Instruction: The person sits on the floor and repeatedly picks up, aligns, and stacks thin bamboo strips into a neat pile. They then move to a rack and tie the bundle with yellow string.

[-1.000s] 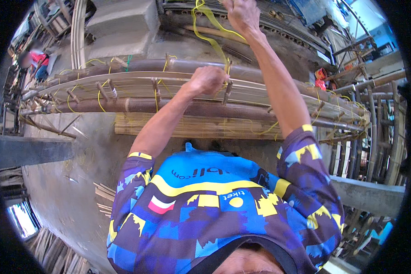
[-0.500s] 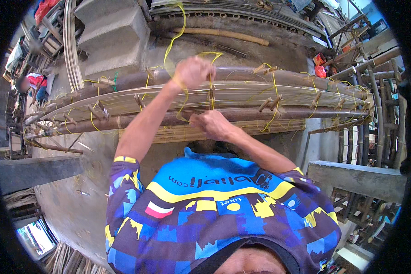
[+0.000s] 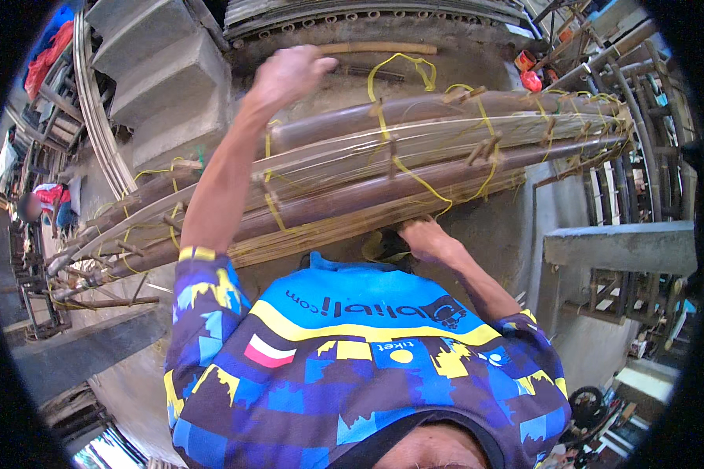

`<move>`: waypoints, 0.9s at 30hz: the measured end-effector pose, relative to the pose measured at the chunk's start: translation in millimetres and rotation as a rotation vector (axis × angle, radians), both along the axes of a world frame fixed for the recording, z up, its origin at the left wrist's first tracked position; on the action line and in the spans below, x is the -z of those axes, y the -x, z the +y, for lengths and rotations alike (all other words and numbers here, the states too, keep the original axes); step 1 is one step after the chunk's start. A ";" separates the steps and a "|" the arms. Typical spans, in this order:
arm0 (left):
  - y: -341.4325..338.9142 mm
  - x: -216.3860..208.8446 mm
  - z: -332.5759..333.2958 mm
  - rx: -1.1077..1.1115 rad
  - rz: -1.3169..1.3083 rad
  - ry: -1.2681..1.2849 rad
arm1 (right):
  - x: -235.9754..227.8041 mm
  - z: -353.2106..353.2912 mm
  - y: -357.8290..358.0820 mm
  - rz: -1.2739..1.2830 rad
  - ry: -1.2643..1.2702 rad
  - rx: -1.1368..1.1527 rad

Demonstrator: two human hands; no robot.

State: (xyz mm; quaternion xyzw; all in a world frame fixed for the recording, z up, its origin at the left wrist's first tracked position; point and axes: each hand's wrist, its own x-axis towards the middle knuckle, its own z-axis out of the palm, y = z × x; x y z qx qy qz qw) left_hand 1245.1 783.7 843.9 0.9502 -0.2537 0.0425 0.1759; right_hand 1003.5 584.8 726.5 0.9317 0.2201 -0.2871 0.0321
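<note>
My left hand is raised beyond the far pole, above the concrete floor. Motion blurs its fingers, so I cannot tell whether they grip anything. My right hand is low at the near side of the bundle, fingers curled closed; what they hold, if anything, is hidden. Just above it runs a yellow plastic strap, which crosses the bundle and ends in a loose loop beyond the far pole. Two thick brown poles lie lengthwise with pale thin strips between them. Several short wooden pegs stick up along the strips.
Concrete steps rise at the back left. A bamboo pole lies on the floor beyond the bundle. At the far left a person in red crouches. A concrete ledge stands to the right, before bamboo racks. Orange and red containers sit at the back right.
My left hand has moved up and left, away from the yellow strap, which now lies loose across the bundle. My right hand has dropped off the near pole, down and right. The view has turned.
</note>
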 end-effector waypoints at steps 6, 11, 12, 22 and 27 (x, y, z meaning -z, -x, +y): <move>97.4 19.5 124.2 0.245 0.267 -0.178 | -41.2 160.2 -21.5 -0.531 -0.710 0.413; 90.8 64.7 129.0 0.194 0.289 0.138 | -95.1 179.6 -41.1 -0.148 -1.493 0.817; 91.1 62.9 126.5 0.171 0.287 0.120 | -110.0 178.0 -58.4 -0.194 -1.670 0.758; 92.4 52.1 113.9 0.067 0.320 0.073 | -117.0 199.8 -250.8 -0.756 -0.413 0.201; 88.9 65.1 118.5 -0.006 0.405 0.069 | -94.4 174.0 -218.3 0.399 -1.639 0.783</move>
